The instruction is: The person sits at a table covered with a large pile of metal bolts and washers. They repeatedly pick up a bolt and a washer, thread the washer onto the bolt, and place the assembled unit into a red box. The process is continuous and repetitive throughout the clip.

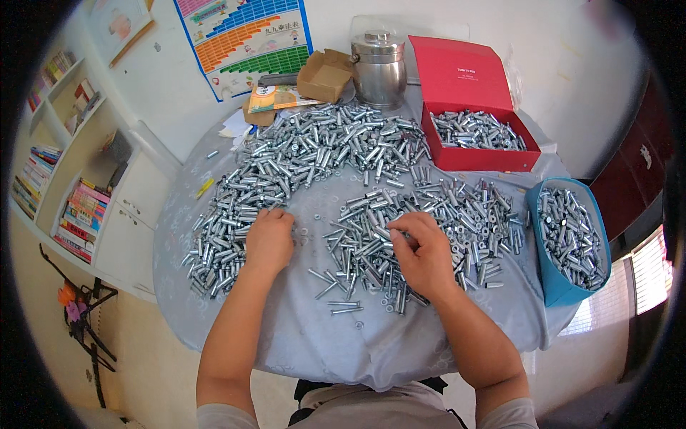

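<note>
One left hand [270, 242] and one right hand [425, 255] curl over bolts [364, 250], grip impossible to tell; a nudge could roll the near bolts [347, 310] off the table [307, 347].

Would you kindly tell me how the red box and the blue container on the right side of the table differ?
The red box has a raised lid, whereas the blue container shows none. The red box is rectangular with sharp corners, while the blue container has rounded ones. The red box sits farther back; the blue container is nearer the front, at the table's right edge. Both hold heaps of silvery metal fasteners.
</note>
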`<act>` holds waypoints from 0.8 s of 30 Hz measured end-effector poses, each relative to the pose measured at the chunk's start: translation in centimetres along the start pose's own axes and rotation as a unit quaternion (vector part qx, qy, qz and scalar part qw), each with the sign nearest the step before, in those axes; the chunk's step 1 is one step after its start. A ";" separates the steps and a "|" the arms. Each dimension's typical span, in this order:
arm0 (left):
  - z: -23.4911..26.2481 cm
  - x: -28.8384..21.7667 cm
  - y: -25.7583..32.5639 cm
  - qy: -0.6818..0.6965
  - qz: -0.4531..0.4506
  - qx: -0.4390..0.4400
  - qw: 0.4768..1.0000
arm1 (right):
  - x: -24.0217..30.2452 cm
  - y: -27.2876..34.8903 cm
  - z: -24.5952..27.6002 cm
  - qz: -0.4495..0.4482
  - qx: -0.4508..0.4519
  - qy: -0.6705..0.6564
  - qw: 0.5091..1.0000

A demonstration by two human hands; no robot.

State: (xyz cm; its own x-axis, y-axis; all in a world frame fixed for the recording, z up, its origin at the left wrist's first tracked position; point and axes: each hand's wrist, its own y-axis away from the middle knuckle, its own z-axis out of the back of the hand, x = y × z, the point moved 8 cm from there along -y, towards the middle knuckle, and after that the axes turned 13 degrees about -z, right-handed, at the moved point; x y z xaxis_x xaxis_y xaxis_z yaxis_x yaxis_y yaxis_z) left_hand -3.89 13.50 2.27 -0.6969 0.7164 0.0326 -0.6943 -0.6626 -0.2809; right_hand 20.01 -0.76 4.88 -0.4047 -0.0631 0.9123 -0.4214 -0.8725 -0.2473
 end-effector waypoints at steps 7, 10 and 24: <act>1.1 -1.1 0.3 0.067 -0.005 -0.051 0.996 | 0.6 0.0 -0.1 0.017 -0.019 0.026 0.999; 0.8 -1.7 0.7 0.326 0.060 -0.101 0.938 | 1.3 -0.2 -0.6 0.012 -0.009 0.046 0.999; 1.1 -6.4 0.0 0.756 0.143 -0.152 0.621 | -0.4 -0.7 -6.1 -0.295 0.237 -0.180 0.908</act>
State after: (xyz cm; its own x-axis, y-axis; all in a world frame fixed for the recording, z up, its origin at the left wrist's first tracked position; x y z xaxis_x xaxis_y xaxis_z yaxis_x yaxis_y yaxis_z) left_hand 0.36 8.66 3.10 0.3400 0.1183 -0.9330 -0.3547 -0.9027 -0.2437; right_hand 15.51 2.77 2.74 0.1056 0.4022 0.9094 -0.0482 -0.9114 0.4087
